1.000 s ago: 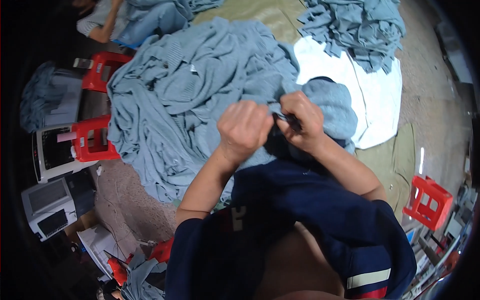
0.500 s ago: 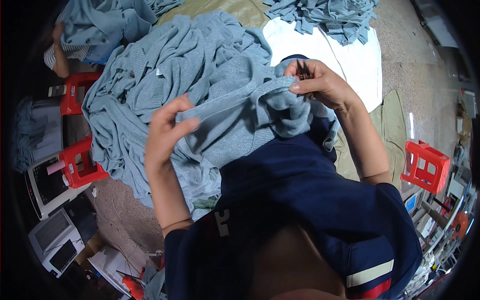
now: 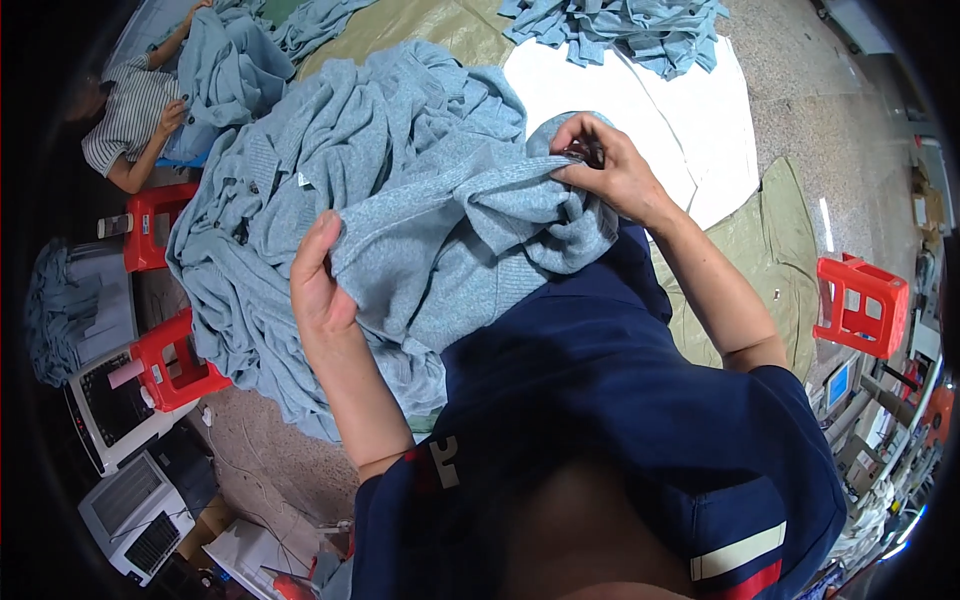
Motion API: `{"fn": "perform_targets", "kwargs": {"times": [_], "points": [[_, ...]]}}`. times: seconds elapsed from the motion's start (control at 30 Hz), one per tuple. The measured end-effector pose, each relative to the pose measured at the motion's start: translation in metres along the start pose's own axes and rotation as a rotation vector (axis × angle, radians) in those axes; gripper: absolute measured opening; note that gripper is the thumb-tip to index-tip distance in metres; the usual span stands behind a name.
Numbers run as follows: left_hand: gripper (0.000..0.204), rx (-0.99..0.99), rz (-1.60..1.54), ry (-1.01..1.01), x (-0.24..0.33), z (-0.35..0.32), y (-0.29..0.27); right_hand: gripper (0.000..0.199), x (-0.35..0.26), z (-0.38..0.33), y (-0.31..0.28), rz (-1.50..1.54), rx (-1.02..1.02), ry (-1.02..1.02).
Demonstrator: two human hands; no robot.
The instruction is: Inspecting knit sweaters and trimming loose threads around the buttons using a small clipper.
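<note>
A blue-grey knitted garment (image 3: 400, 235) stretches between my hands, over the front of a big heap of the same knitwear. My right hand (image 3: 615, 170) pinches a seam or edge of it between thumb and fingers. Tucked in that hand's curled fingers are small dark thread snips (image 3: 583, 152), mostly hidden. My left hand (image 3: 325, 280) holds the garment's left end; its fingers point up along the cloth and are partly covered by it. The garment's right part hangs bunched below my right hand, near my lap.
The knitwear heap (image 3: 270, 200) fills the left front. More grey-blue pieces (image 3: 640, 35) lie on a white sheet (image 3: 690, 120) at the far side. Red stools (image 3: 175, 360) stand left, another red stool (image 3: 862, 305) right. A person in a striped top (image 3: 135, 110) handles similar knitwear at the far left.
The cloth between my hands has spread flatter, and my left hand has turned with its fingers straighter. My right hand has shifted slightly left; the snips show less. The person at far left shows more.
</note>
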State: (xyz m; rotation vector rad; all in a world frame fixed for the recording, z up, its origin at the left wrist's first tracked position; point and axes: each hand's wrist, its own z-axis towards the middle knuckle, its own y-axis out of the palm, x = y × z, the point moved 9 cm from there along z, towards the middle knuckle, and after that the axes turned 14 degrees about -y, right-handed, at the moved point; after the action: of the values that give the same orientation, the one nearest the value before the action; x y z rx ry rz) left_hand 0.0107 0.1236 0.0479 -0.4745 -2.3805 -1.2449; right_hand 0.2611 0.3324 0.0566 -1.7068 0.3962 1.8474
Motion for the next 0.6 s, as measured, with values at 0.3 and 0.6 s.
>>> {"fn": "perform_targets", "kwargs": {"times": [0.3, 0.6], "points": [[0.017, 0.14, -0.061, 0.089, 0.013, -0.022, 0.011, 0.014, -0.038, -0.004, -0.013, -0.226, 0.075, -0.19], [0.019, -0.099, 0.157, 0.164, 0.021, -0.034, 0.066, 0.034, -0.106, 0.019, 0.029, 0.452, -0.29, 0.112]]}}
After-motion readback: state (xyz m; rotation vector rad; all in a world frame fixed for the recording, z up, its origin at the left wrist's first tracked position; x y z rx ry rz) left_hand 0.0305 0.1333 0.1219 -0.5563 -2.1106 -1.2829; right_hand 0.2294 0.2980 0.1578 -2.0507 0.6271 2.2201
